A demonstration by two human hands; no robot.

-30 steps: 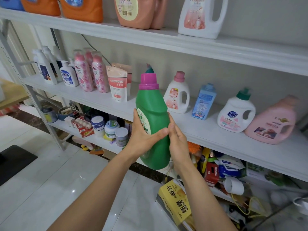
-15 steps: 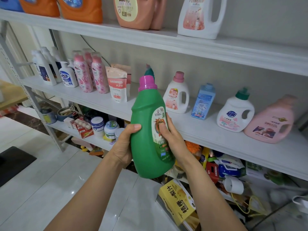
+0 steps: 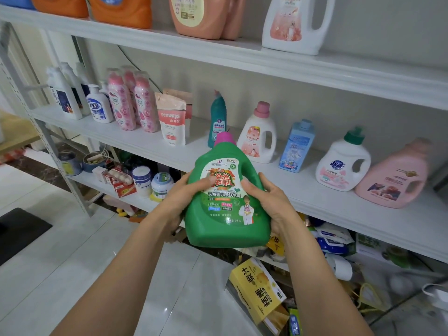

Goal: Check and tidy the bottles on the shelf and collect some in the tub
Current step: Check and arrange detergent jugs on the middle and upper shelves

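Green bottle point(image 3: 228, 204) gripped both sides, left hand point(image 3: 178, 202) and right hand point(image 3: 271, 202) equally near; long axis tilts cap-far toward middle shelf point(image 3: 303, 186) just beyond; tub not in view

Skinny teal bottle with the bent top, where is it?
In the head view, the skinny teal bottle stands left of centre on the white middle shelf, between the pink refill pouch and the white pink-capped jug.

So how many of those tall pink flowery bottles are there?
3 pink bottles, clustered on the middle shelf left of the seaways pouch: one front left, one front right, one behind between them. More could hide behind them.
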